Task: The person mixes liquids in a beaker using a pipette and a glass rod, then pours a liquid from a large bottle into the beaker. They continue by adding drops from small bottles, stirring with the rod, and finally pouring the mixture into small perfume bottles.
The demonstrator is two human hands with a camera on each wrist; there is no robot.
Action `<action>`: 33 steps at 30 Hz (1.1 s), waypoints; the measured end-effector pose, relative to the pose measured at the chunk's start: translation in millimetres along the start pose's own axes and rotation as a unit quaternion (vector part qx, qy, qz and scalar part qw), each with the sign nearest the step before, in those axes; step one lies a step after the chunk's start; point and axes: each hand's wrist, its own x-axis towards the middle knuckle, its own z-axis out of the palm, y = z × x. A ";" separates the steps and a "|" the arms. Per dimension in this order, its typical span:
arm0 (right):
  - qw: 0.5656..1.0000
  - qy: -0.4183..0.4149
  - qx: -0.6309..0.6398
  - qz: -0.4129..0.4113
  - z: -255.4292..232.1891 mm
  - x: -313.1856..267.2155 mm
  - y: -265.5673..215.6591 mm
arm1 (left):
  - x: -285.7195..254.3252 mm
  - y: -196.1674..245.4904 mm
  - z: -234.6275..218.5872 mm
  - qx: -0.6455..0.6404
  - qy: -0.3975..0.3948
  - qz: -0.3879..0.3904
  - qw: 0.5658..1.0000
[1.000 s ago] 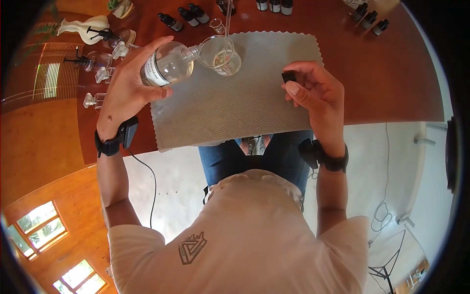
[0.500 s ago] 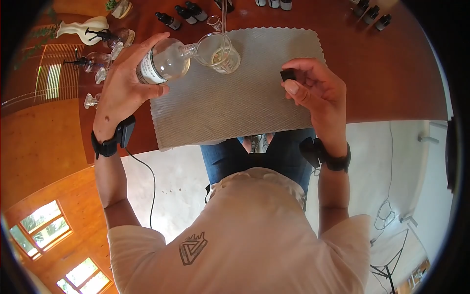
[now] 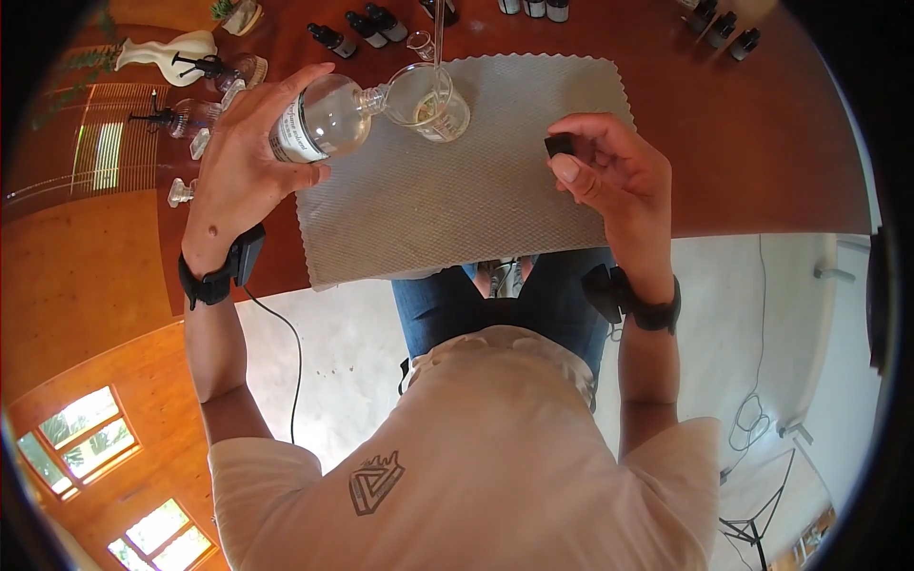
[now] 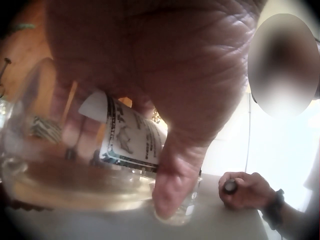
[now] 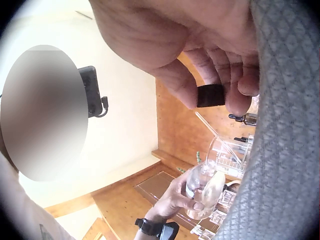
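Observation:
In the head view my left hand (image 3: pixel 238 167) grips a clear, labelled bottle (image 3: pixel 328 119), tilted on its side, its neck at the rim of a glass beaker (image 3: pixel 440 116) on the grey mat (image 3: pixel 457 200). Pale liquid lies along the bottle's lower side in the left wrist view. A glass rod (image 3: pixel 439 33) leans in the beaker, which holds some liquid. Right of the beaker, above the mat, my right hand (image 3: pixel 628 176) pinches a small black cap (image 3: pixel 560 145) between thumb and index finger; the cap also shows in the right wrist view.
Small black-capped bottles (image 3: pixel 367 30) stand along the far side, with more (image 3: pixel 731 40) at the far right. A tiny glass beaker (image 3: pixel 420 43) is behind the large one. Glass bottles with black spray tops (image 3: pixel 181 118), clear stoppers and a white vase (image 3: pixel 176 52) stand at the left.
Both hands keep their holds, and the bottle stays tilted at the beaker's rim. Hands, bottle and beaker sit slightly differently in the head view, as the whole view has shifted a little.

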 end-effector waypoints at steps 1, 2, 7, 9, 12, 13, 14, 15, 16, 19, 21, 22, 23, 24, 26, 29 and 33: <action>1.000 0.002 -0.003 0.001 0.1 -0.3 -0.1 | -0.2 1.0 -0.6 0.001 -0.002 -0.006 1.000; 1.000 0.003 -0.006 0.002 0.1 -0.4 0.0 | -0.2 2.4 -1.5 0.003 -0.004 -0.011 1.000; 1.000 0.005 -0.012 0.002 -0.3 -0.1 0.6 | -0.8 1.4 2.3 0.006 0.035 0.026 0.999; 1.000 0.003 -0.010 0.002 0.1 -0.3 0.8 | -1.1 2.7 1.5 0.015 0.036 0.027 0.999; 1.000 0.003 -0.008 -0.010 0.4 -0.9 1.6 | -2.0 4.3 1.2 0.024 0.038 0.021 0.999; 1.000 0.003 -0.014 -0.010 0.0 -1.0 2.2 | -2.1 5.0 0.8 0.027 0.037 0.022 0.999; 1.000 0.003 -0.019 -0.009 -0.6 -1.0 2.8 | -2.1 5.9 0.2 0.031 0.037 0.022 0.999; 1.000 0.004 -0.025 -0.008 -1.2 -1.3 2.8 | -1.9 6.8 -0.2 0.034 0.037 0.024 0.998; 1.000 0.005 -0.029 -0.006 -1.1 -1.5 2.1 | -1.6 7.4 -0.5 0.036 0.035 0.023 0.998; 0.999 0.007 -0.034 -0.006 0.1 -1.7 0.4 | -1.2 8.8 -1.8 0.039 0.031 0.020 0.999; 0.999 0.005 -0.032 -0.013 -0.1 -1.4 1.7 | -1.0 9.3 -2.3 0.034 0.030 0.021 0.999; 0.999 0.005 -0.034 -0.013 -0.3 -1.6 1.9 | -1.0 9.2 -2.3 0.037 0.030 0.022 0.999; 0.999 0.005 -0.036 -0.013 -0.5 -1.8 2.1 | -0.9 9.1 -2.3 0.039 0.030 0.023 0.999; 0.999 0.005 -0.039 -0.013 -0.9 -1.9 2.2 | -0.9 9.0 -2.3 0.042 0.030 0.024 0.998; 0.999 0.002 -0.043 -0.019 -1.7 -1.7 2.9 | -1.3 8.5 -2.2 0.049 0.028 0.019 0.998; 0.999 -0.001 -0.035 -0.025 -2.1 -1.8 4.3 | -1.7 9.4 -2.4 0.060 0.029 0.014 0.998; 0.999 -0.004 -0.033 -0.021 -2.9 -2.2 2.9 | -1.2 10.9 -3.3 0.062 0.025 0.012 0.998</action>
